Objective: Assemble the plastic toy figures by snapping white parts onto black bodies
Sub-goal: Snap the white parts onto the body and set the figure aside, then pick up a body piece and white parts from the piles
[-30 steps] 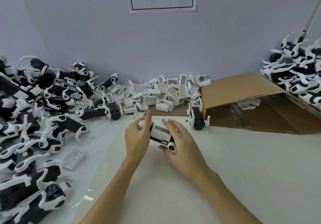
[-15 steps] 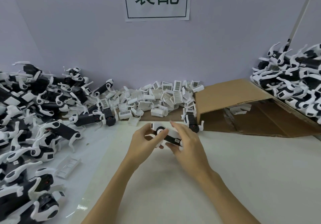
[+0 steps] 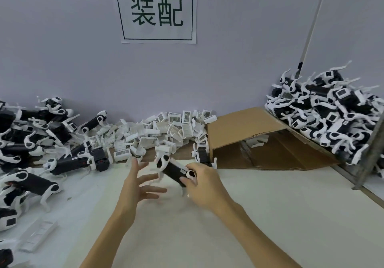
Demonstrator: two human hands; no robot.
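My right hand (image 3: pixel 204 186) grips a toy figure (image 3: pixel 173 170), a black body with white legs and round white joints, held just above the white table (image 3: pixel 270 215). My left hand (image 3: pixel 138 182) is off the figure, fingers spread and a little blurred, just to its left. A heap of loose white parts (image 3: pixel 162 130) with barcode labels lies at the back against the wall. One black body (image 3: pixel 202 155) stands beside the cardboard, just behind my right hand.
A big pile of black-and-white figures (image 3: pixel 31 143) covers the left side. Another pile (image 3: pixel 332 116) sits on the right atop a tilted cardboard box (image 3: pixel 245 126). A flat white part (image 3: pixel 37 234) lies near the front left. A metal pole (image 3: pixel 313 22) leans at the right.
My left hand has let go of the figure and opened to the left. My right hand has kept the figure and turned its black side up. The camera has tilted up.
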